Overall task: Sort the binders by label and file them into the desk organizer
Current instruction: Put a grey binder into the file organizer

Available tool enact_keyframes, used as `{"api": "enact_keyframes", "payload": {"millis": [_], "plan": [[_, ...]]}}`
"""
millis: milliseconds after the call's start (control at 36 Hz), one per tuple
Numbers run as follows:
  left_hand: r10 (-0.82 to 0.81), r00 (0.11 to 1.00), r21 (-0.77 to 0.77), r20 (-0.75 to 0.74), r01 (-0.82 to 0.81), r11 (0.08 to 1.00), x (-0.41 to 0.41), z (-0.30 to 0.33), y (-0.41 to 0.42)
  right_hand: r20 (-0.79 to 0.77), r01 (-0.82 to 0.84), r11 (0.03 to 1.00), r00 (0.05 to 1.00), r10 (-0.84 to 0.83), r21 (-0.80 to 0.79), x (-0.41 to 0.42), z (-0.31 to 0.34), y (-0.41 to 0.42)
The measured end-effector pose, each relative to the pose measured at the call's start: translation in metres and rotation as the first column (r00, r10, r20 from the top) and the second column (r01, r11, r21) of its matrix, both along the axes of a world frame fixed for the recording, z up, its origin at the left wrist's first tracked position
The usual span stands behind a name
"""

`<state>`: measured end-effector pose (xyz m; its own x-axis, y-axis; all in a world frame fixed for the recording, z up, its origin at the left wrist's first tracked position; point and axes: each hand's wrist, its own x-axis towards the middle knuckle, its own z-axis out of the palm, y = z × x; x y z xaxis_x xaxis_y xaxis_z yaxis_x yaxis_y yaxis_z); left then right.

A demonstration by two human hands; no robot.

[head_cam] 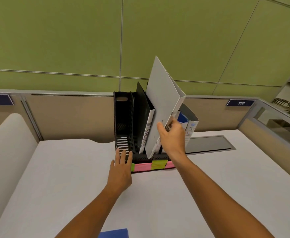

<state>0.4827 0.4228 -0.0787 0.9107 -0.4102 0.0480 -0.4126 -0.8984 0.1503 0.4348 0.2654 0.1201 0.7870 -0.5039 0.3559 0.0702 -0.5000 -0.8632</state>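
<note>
While the left hand [121,166] lies flat with straight fingers against the front left corner of the black desk organizer [123,121] on the white surface [226,177], its leftmost slot stands unfilled. Next comes a black binder labelled SPORTS [145,121]. Beside it, the right hand [172,136] has its grip curled round a tilted grey binder [163,100], lower end in a middle slot. Rightmost stands another grey binder [191,122].
</note>
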Motion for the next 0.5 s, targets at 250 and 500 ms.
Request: {"api": "enact_keyframes", "payload": {"millis": [250, 500], "plan": [[-0.007, 1.000, -0.037, 0.026, 0.008, 0.999, 0.001, -0.008, 0.001, -0.004, 0.091, 0.994, 0.996, -0.091, 0.060, 0.033, -0.024, 0.011], [0.003, 0.998, -0.080, 0.063, 0.002, 0.997, 0.001, -0.011, -0.001, -0.128, 0.105, 0.992, 0.987, -0.095, 0.076, 0.048, -0.046, 0.021]]}}
